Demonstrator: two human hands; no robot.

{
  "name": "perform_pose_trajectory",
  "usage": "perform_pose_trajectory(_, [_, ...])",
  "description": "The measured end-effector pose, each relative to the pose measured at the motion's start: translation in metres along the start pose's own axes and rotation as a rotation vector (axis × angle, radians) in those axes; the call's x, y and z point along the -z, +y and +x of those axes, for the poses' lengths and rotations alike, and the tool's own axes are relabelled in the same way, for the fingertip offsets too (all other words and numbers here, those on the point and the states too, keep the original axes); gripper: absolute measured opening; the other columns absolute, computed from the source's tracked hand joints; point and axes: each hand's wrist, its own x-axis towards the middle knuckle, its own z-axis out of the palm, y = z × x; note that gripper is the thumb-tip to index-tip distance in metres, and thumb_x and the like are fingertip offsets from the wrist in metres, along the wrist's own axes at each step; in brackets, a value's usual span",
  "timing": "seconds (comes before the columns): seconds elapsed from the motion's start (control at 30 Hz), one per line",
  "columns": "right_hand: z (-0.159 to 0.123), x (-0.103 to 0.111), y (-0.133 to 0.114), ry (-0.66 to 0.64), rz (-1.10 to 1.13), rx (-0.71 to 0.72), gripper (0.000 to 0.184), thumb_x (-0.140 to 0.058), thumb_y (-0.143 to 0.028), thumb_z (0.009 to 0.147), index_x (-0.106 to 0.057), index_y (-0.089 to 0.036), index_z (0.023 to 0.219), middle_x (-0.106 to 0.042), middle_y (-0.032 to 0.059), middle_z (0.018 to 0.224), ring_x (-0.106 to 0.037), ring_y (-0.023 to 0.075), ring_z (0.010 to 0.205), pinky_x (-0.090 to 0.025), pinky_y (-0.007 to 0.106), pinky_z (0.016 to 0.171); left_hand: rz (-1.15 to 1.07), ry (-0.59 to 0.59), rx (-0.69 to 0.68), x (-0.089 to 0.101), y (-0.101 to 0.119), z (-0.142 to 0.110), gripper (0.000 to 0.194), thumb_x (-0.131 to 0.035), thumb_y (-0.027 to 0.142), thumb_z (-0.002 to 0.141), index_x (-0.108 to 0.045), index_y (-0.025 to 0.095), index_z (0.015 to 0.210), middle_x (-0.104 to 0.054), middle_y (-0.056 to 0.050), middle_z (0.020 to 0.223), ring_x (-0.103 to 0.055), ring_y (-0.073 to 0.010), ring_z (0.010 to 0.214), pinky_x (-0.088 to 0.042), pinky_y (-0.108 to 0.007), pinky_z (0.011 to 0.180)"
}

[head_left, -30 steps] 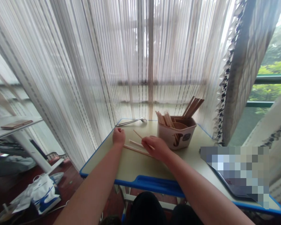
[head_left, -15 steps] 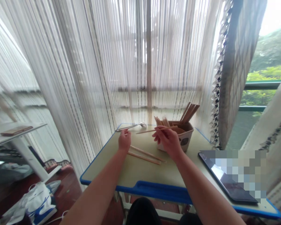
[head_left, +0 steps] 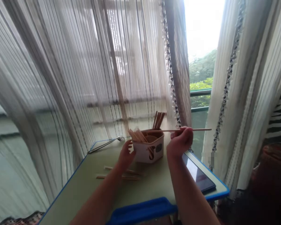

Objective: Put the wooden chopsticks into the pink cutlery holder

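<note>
My right hand (head_left: 180, 142) is closed round a thin wooden chopstick (head_left: 201, 129), raised level above the table's right side. Its left end reaches over a paper box (head_left: 144, 153) with printed sides. In that box stand brown chopsticks (head_left: 158, 121) at the back right and a bundle of paler ones in clear wrap (head_left: 138, 135) at the left. My left hand (head_left: 126, 154) is at the box's left side, fingers curved and apart; whether it presses on the wall I cannot tell. Beneath my left forearm lie two pale chopsticks (head_left: 100, 177), partly hidden.
Slim metal utensils (head_left: 105, 145) lie at the table's back left edge. A dark tablet (head_left: 199, 175) rests on the right, behind my right forearm. The table (head_left: 84, 193) has a blue rim and front tray (head_left: 140, 209). Curtains (head_left: 121, 62) hang close behind it.
My view has turned right. My right hand has lifted the chopstick and moved right with it. My left hand has come from the table's left part to the box's left side.
</note>
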Motion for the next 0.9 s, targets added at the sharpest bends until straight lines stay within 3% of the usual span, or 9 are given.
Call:
perform_pose_trajectory(0.1, [0.004, 0.005, 0.007, 0.011, -0.169, 0.115, 0.027, -0.032, -0.041, 0.091, -0.044, -0.020, 0.077, -0.043, -0.0021, 0.060, -0.041, 0.0095, 0.047, -0.034, 0.022, 0.043, 0.086, -0.045, -0.125, 0.001, -0.008, -0.005, 0.058, -0.060, 0.017, 0.061, -0.045, 0.022, 0.117, -0.056, -0.008, 0.110, -0.057, -0.0167, 0.088, -0.049, -0.029, 0.069])
perform_pose_trajectory(0.23, [-0.002, 0.008, 0.023, -0.147, -0.509, 0.354, 0.028, -0.033, -0.034, 0.092, -0.052, -0.017, 0.080, -0.057, 0.0077, 0.073, -0.056, 0.0155, 0.065, -0.044, 0.028, 0.060, 0.140, -0.047, -0.173, 0.000, -0.011, -0.013, 0.059, -0.058, 0.017, 0.062, -0.042, 0.021, 0.119, -0.054, -0.009, 0.109, -0.056, -0.0162, 0.085, -0.048, -0.029, 0.067])
perform_pose_trajectory(0.37, [-0.008, 0.008, 0.036, -0.273, -0.737, 0.407, 0.034, -0.031, -0.035, 0.092, -0.057, -0.015, 0.085, -0.063, 0.0122, 0.080, -0.060, 0.0195, 0.073, -0.043, 0.031, 0.068, 0.141, -0.056, -0.189, -0.003, -0.006, -0.016, 0.060, -0.057, 0.018, 0.064, -0.038, 0.019, 0.121, -0.052, -0.009, 0.110, -0.055, -0.0157, 0.085, -0.047, -0.029, 0.068])
perform_pose_trajectory(0.5, [-0.003, 0.002, 0.034, -0.314, -0.830, 0.407, 0.040, -0.028, -0.038, 0.093, -0.059, -0.014, 0.085, -0.065, 0.0101, 0.077, -0.060, 0.0181, 0.071, -0.041, 0.028, 0.064, 0.132, -0.065, -0.186, -0.004, 0.000, -0.016, 0.061, -0.057, 0.014, 0.062, -0.038, 0.020, 0.120, -0.052, -0.008, 0.108, -0.054, -0.0143, 0.083, -0.046, -0.028, 0.066])
perform_pose_trajectory(0.6, [0.011, -0.014, 0.027, -0.390, -0.878, 0.409, 0.044, -0.026, -0.041, 0.093, -0.060, -0.014, 0.086, -0.064, 0.0077, 0.074, -0.058, 0.0163, 0.068, -0.039, 0.027, 0.063, 0.138, -0.047, -0.188, -0.006, 0.002, -0.017, 0.061, -0.057, 0.014, 0.063, -0.038, 0.021, 0.120, -0.051, -0.007, 0.107, -0.054, -0.0138, 0.081, -0.047, -0.027, 0.065])
perform_pose_trajectory(0.73, [0.036, -0.053, 0.025, -0.555, -0.996, 0.378, 0.048, -0.027, -0.046, 0.092, -0.063, -0.015, 0.087, -0.062, 0.0065, 0.071, -0.055, 0.0166, 0.068, -0.038, 0.029, 0.065, 0.151, -0.022, -0.193, -0.008, 0.001, -0.017, 0.060, -0.058, 0.016, 0.063, -0.038, 0.021, 0.119, -0.050, -0.007, 0.107, -0.054, -0.0136, 0.080, -0.047, -0.027, 0.064])
perform_pose_trajectory(0.8, [0.046, -0.072, 0.030, -0.682, -1.032, 0.402, 0.047, -0.031, -0.047, 0.091, -0.065, -0.015, 0.085, -0.061, 0.0077, 0.074, -0.054, 0.0183, 0.076, -0.038, 0.031, 0.070, 0.153, -0.019, -0.193, -0.009, 0.000, -0.017, 0.060, -0.058, 0.016, 0.063, -0.038, 0.021, 0.119, -0.050, -0.007, 0.108, -0.054, -0.0135, 0.079, -0.047, -0.027, 0.064])
perform_pose_trajectory(0.9, [0.053, -0.088, 0.040, -0.859, -1.102, 0.441, 0.040, -0.044, -0.045, 0.085, -0.068, -0.015, 0.077, -0.060, 0.0114, 0.094, -0.046, 0.0247, 0.099, -0.034, 0.039, 0.084, 0.149, -0.026, -0.192, -0.009, 0.000, -0.017, 0.059, -0.057, 0.017, 0.064, -0.038, 0.021, 0.119, -0.050, -0.007, 0.108, -0.054, -0.0138, 0.080, -0.047, -0.028, 0.065])
